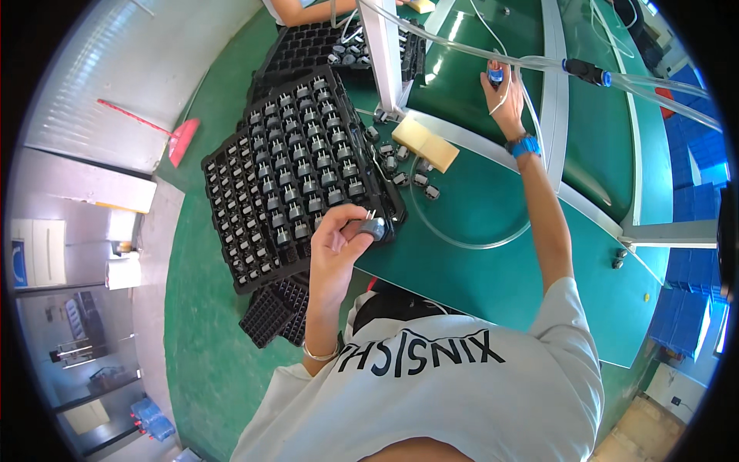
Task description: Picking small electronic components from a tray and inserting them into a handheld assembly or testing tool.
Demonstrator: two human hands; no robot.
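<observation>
Over the near corner of a black tray, my left hand (335,245) pinches a dark grey plug (374,227) with metal prongs pointing up. The black tray (332,75) holds rows of similar plugs, prongs upward. Reaching far forward over the green conveyor belt (454,92), my right hand (506,109) has its fingers closed around a small blue-and-black device (495,75). Its exact kind is unclear. A thin pale tube runs across the fingers. Several loose plugs (421,179) lie on the green table (477,208), beside a yellow sponge block (426,143).
A white metal post (381,54) and a pale frame rail (570,196) border the belt. Clear hoses (531,63) cross above it. Another tray (300,54) lies farther off, near another person's arm (312,12). Smaller black trays (269,312) sit lower down at left.
</observation>
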